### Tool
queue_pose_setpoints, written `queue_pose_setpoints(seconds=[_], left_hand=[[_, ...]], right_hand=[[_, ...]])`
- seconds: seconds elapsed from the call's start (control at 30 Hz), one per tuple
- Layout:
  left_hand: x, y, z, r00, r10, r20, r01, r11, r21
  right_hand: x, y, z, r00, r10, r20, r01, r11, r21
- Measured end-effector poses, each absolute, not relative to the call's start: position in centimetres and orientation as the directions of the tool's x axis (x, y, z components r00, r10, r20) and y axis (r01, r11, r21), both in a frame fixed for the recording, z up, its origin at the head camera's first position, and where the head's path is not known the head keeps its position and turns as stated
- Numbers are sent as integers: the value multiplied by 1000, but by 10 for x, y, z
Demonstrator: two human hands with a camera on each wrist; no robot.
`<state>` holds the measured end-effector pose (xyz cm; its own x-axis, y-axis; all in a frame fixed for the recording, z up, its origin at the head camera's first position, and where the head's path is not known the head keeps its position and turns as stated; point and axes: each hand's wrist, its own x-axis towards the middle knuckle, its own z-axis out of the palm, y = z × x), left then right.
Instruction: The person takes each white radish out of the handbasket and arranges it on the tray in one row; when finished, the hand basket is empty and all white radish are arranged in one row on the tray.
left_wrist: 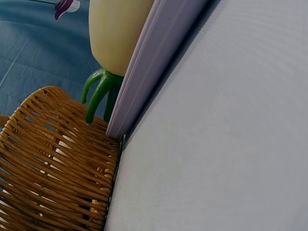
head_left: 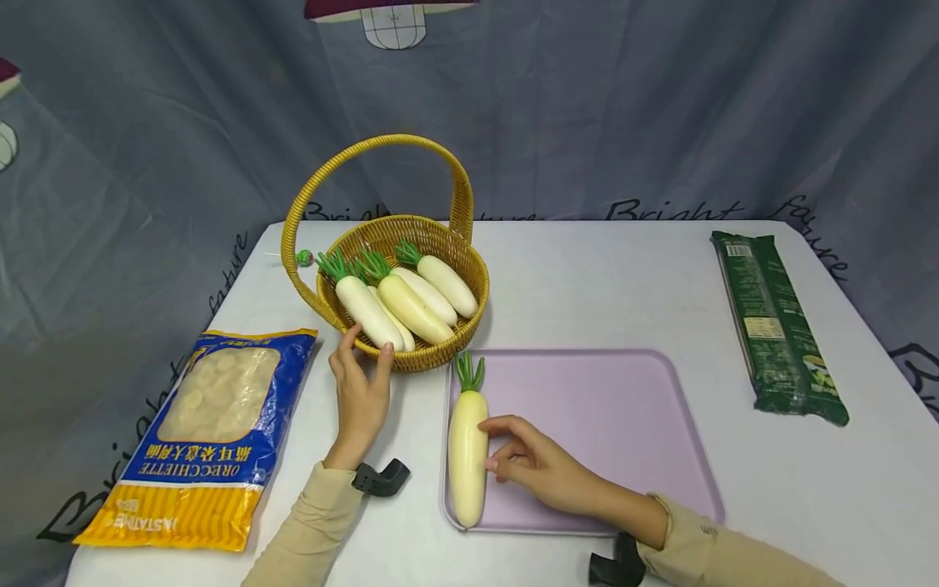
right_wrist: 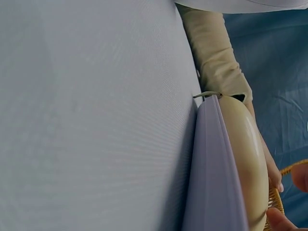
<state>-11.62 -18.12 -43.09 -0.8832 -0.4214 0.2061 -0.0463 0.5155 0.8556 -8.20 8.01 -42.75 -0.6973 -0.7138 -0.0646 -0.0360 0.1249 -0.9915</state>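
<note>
A pale white radish (head_left: 467,456) with a green top lies lengthwise along the left side of a lilac tray (head_left: 594,424). My right hand (head_left: 546,469) is at its right side, forefinger and thumb tips right at the radish and the other fingers loosely bent. Several more white radishes (head_left: 367,312) lie in a yellow wicker basket (head_left: 433,356) with a tall handle. At the basket's front left rim is my left hand (head_left: 362,403), thumb and forefinger spread against it. The left wrist view shows the basket's woven side (left_wrist: 57,168) beside the tray edge, without the hand.
A blue and yellow bag of orecchiette pasta (head_left: 198,440) lies at the left of the white table (head_left: 587,285). Far right lies a long green packet (head_left: 778,326). Behind the basket handle is a small green lollipop-like ball (head_left: 304,258). A grey curtain (head_left: 587,106) hangs behind.
</note>
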Motion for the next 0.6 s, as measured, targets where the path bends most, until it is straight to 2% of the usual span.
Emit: queue_pose_setpoints(seconds=[0.4,0.6], left_hand=[[-117,-182,-431,-880,-421,219,-35,517,855],[-116,-182,-432,-881,-421,216,-40,520,853]], right_hand=[[-83,80,-427,-713,-700,-32,-48,95,-994],[-84,82,-428,-743,-669,16,-132,123,-984]])
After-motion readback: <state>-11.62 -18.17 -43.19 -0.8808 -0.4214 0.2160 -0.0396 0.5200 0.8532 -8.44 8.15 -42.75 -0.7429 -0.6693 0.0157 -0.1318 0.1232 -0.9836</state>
